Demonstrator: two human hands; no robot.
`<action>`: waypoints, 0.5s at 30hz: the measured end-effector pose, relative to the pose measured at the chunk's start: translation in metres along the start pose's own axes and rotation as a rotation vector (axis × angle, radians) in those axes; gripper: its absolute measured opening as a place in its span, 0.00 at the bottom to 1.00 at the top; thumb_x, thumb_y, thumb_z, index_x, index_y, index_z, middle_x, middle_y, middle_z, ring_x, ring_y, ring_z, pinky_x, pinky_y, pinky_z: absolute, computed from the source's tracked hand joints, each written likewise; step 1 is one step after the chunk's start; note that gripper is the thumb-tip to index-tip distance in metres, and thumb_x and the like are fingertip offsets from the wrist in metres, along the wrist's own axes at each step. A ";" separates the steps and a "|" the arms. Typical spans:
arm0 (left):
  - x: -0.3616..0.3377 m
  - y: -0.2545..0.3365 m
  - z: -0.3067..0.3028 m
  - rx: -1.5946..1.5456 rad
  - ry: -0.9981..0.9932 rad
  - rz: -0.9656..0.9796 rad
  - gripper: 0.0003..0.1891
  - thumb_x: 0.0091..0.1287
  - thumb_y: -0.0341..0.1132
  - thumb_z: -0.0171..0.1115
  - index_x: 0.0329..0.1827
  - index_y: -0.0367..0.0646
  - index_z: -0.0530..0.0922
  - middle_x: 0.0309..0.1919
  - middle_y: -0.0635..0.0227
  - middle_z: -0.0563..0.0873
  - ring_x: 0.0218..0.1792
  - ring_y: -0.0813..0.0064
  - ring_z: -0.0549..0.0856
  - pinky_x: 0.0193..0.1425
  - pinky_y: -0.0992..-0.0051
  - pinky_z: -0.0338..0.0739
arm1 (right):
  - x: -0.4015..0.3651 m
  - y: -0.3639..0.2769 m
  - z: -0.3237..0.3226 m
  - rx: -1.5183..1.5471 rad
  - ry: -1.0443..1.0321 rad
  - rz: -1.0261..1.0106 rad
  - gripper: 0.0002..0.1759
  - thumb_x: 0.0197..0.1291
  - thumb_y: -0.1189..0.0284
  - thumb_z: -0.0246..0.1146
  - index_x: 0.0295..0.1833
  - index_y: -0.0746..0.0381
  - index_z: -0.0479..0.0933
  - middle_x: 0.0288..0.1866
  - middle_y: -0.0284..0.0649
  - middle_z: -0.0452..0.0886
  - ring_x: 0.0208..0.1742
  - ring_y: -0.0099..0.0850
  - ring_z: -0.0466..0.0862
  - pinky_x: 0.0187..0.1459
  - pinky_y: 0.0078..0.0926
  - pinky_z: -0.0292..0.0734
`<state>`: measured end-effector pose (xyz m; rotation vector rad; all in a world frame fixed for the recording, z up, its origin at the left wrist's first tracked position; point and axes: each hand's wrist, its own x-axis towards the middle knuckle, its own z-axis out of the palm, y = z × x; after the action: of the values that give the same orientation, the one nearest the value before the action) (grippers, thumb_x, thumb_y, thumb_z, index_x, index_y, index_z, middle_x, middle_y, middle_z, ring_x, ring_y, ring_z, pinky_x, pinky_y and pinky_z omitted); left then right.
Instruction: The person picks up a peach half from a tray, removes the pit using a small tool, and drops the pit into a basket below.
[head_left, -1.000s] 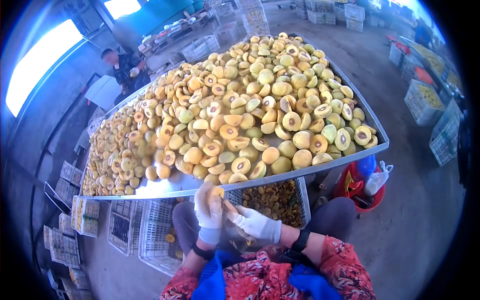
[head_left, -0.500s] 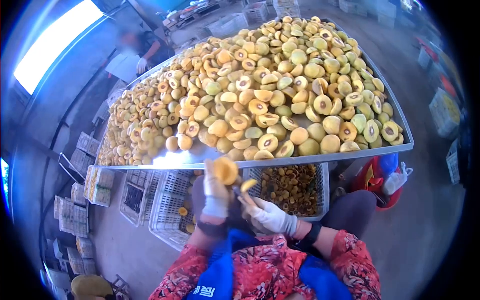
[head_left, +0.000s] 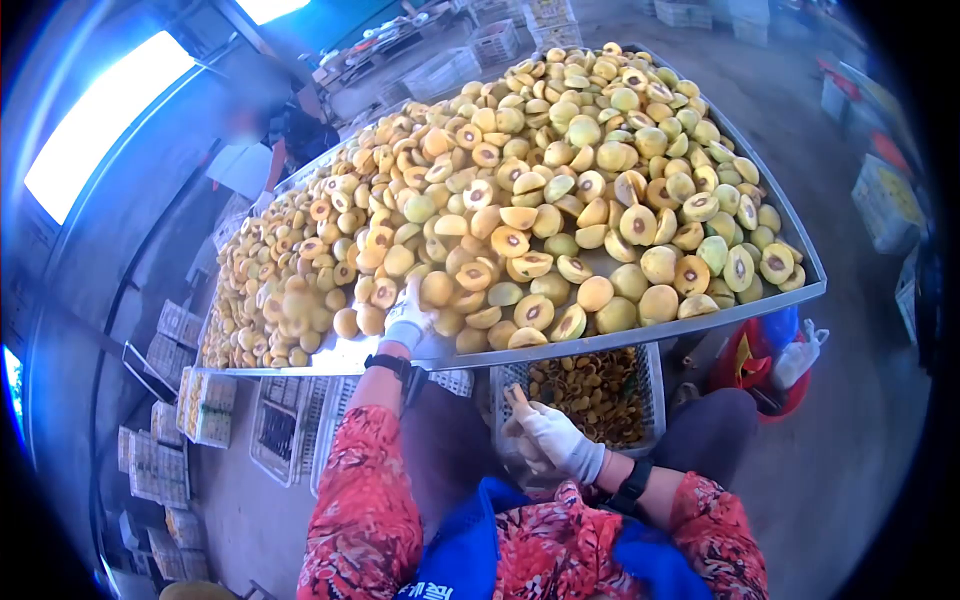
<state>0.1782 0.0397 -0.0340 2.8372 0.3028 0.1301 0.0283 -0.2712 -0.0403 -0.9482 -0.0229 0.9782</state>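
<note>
A big heap of halved yellow peaches (head_left: 515,215), many with brown centres facing up, fills the metal-rimmed tray (head_left: 600,337) in front of me. My left hand (head_left: 405,318), in a white glove, reaches over the tray's near edge with fingers stretched out among the peach halves. A peach half (head_left: 436,290) lies right beside those fingers. Above my lap, my gloved right hand (head_left: 558,440) is closed around a small wooden-handled tool (head_left: 517,400); its working end is hard to make out. Below the tray, a crate (head_left: 655,395) holds brownish peach scraps (head_left: 590,395).
White plastic crates (head_left: 275,430) stand on the floor at left, with stacked ones (head_left: 205,405) beyond. A red bucket (head_left: 785,395) with bags sits at right. A person (head_left: 300,130) is by the tray's far left side.
My left hand has moved from above my lap up to the heap, and the peach half it held is gone from it. My right hand lowered slightly; the yellow piece at its tool is gone.
</note>
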 end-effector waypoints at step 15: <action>-0.145 0.078 -0.006 -1.744 -0.534 -0.574 0.27 0.73 0.58 0.47 0.55 0.44 0.77 0.36 0.63 0.87 0.30 0.74 0.85 0.30 0.76 0.81 | 0.007 -0.010 0.006 -1.026 0.273 -0.421 0.24 0.70 0.51 0.50 0.45 0.64 0.70 0.33 0.57 0.82 0.38 0.57 0.82 0.40 0.52 0.75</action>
<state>0.0518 -0.0638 -0.0140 0.9389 0.4962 -0.3269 0.0370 -0.2643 -0.0321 -1.9134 -0.5144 0.3910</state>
